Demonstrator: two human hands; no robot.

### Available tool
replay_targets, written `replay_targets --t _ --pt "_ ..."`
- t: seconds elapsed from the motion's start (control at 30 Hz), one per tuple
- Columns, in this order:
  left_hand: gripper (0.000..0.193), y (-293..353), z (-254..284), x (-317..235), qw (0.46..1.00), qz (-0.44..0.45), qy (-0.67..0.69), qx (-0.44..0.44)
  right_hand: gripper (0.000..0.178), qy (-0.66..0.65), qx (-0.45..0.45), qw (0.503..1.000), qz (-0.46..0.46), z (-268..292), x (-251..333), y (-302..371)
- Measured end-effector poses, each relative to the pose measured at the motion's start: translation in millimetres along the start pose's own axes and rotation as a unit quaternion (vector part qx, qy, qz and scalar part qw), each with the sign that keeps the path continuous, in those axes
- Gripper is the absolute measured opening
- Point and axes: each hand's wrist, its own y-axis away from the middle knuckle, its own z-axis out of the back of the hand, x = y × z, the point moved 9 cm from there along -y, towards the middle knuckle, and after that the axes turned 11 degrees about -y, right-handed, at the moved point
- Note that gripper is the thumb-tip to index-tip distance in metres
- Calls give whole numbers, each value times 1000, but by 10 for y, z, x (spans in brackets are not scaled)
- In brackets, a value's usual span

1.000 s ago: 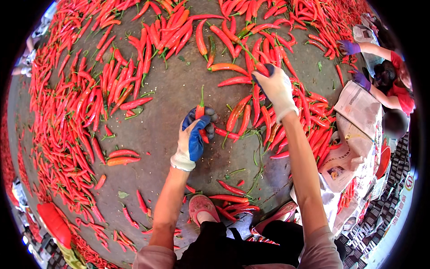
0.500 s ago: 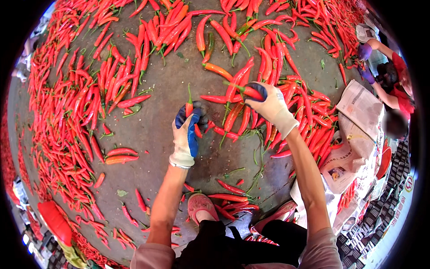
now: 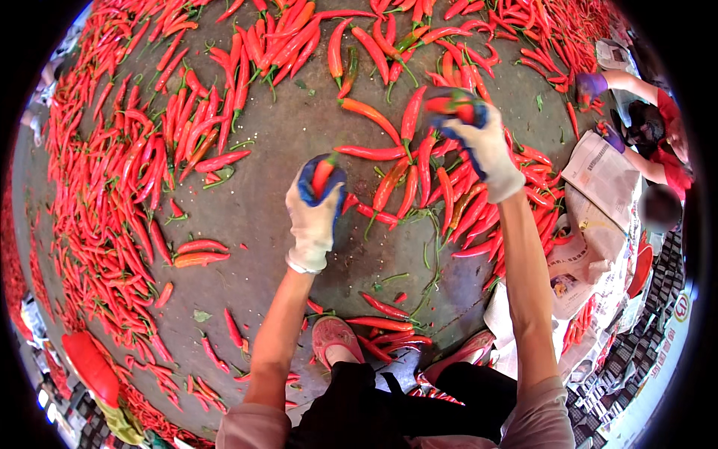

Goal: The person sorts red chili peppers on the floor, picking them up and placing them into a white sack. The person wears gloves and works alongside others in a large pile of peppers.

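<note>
My left hand [image 3: 314, 213], in a white glove with a blue palm, is closed around a red chili pepper [image 3: 323, 176]; its green stem end points up and away. To the right, my right hand [image 3: 479, 142], gloved the same way, grips red chili peppers [image 3: 458, 109] above a pile; motion blurs them, and I cannot tell how many there are. Under and beside that hand lies a heap of red chilies [image 3: 479, 213], some tinged green or orange. A few loose chilies [image 3: 374, 153] lie on the grey floor between my hands.
A broad bank of red chilies [image 3: 112, 224] covers the left side, with more at the far edge. Newspaper sheets [image 3: 598, 179] lie at right. Beyond them is another person's purple-gloved hand [image 3: 591, 86]. Chilies [image 3: 389, 337] lie between my shoes. A red bag [image 3: 91, 367] sits lower left.
My right hand has moved slightly right and away from me, still holding chilies. My left hand has turned, tilting its chili to the right. The other person's hands have moved apart.
</note>
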Motion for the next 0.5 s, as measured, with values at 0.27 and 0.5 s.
replay_targets --t 0.27,0.5 --pt "42 -143 -957 -524 788 -268 -524 182 28 -273 -85 953 -101 239 -436 189" --pt "50 -43 -800 -481 738 -244 -580 242 53 645 152 747 55 -614 -288 -204"
